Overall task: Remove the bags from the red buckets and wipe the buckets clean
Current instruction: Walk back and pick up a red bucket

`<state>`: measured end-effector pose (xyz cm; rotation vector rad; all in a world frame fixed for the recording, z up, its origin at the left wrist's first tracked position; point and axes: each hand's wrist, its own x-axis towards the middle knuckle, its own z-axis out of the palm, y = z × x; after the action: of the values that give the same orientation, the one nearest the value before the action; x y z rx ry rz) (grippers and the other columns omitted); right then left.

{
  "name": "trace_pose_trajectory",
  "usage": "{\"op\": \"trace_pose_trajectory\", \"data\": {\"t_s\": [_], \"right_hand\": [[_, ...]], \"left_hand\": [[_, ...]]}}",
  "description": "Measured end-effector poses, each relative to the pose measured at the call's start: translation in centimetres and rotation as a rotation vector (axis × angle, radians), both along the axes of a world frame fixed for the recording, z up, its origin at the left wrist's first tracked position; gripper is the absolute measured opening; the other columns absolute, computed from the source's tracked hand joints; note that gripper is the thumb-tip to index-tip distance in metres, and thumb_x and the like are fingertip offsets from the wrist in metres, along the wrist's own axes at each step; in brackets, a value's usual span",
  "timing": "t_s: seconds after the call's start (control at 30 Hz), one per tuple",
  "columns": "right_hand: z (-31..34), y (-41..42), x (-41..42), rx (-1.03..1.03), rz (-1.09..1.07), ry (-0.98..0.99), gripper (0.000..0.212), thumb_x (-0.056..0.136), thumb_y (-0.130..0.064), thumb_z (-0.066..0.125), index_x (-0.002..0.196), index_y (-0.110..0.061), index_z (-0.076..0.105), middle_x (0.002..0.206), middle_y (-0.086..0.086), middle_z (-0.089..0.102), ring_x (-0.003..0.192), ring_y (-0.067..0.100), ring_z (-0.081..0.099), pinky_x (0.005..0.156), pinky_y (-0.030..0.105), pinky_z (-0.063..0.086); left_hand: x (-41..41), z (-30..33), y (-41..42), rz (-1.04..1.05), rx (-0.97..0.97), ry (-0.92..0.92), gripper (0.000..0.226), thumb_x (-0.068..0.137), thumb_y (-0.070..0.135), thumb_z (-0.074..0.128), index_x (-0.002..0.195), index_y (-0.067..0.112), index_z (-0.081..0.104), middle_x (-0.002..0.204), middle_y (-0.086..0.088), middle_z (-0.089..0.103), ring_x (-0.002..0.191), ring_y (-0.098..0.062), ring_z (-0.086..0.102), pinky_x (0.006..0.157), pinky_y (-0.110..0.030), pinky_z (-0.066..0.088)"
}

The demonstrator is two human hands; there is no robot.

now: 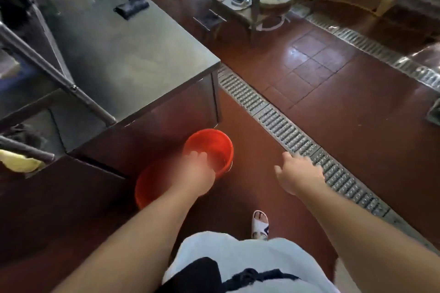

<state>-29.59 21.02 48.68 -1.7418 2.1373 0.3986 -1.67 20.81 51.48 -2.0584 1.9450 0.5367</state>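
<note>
Head view: two red buckets (209, 150) sit low in the middle, by the steel table (133, 59). The left hand (198, 173) reaches in, probably for a bag; its grip is blurry. The right hand (298, 175) is open and empty, maybe for balance.

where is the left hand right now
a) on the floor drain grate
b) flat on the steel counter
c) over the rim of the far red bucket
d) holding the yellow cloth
c: the left hand reaches over the near rim of the far red bucket on the floor, fingers inside its opening, while the right hand hangs open and empty near the drain grate.
</note>
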Motion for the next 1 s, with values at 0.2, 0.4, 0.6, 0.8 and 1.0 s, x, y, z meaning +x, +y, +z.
{"op": "trace_pose_trajectory", "data": {"t_s": [0.2,0.4,0.6,0.8,1.0], "right_hand": [[-1.3,-10.5,1.0,0.056,0.191,0.002,0.052,0.095,-0.059,0.033,0.133,-0.026,0.046,0.138,0.004,0.056,0.128,0.029,0.050,0.098,0.053,0.042],[-3.2,-18.5,5.2,0.118,0.312,-0.010,0.049,0.097,-0.057,0.034,0.131,-0.025,0.046,0.135,0.004,0.056,0.129,0.029,0.049,0.098,0.053,0.041],[-5.9,-26.5,9.3,0.192,0.254,-0.148,0.050,0.095,-0.060,0.037,0.133,-0.028,0.049,0.130,0.005,0.057,0.123,0.032,0.053,0.096,0.050,0.045],[-11.8,-33.8,10.8,0.368,0.246,-0.133,0.052,0.092,-0.055,0.040,0.131,-0.023,0.051,0.130,0.013,0.059,0.120,0.037,0.055,0.101,0.047,0.047],[-18.4,-41.0,12.5,0.458,0.389,-0.173,0.050,0.089,-0.050,0.044,0.128,-0.022,0.055,0.123,0.012,0.065,0.112,0.035,0.062,0.087,0.037,0.050]], "left_hand": [[0.4,-2.4,-3.7,0.190,0.089,0.022,0.047,0.097,0.046,0.050,0.139,0.024,0.052,0.139,-0.005,0.056,0.130,-0.030,0.052,0.103,-0.047,0.044],[4.2,-6.0,-8.7,0.342,0.183,0.007,0.042,0.097,0.043,0.049,0.133,0.024,0.053,0.138,-0.006,0.056,0.130,-0.031,0.052,0.103,-0.047,0.043],[7.1,-9.3,-15.6,0.475,0.242,0.076,0.042,0.097,0.042,0.049,0.135,0.024,0.054,0.140,-0.007,0.055,0.132,-0.032,0.050,0.105,-0.047,0.042],[7.1,-13.6,-18.5,0.717,0.310,0.218,0.045,0.097,0.040,0.051,0.139,0.025,0.054,0.143,-0.008,0.053,0.133,-0.035,0.050,0.106,-0.045,0.044],[6.1,-19.4,-18.7,1.034,0.329,0.262,0.047,0.094,0.037,0.054,0.138,0.019,0.058,0.139,-0.016,0.057,0.127,-0.040,0.055,0.106,-0.045,0.047]]}}
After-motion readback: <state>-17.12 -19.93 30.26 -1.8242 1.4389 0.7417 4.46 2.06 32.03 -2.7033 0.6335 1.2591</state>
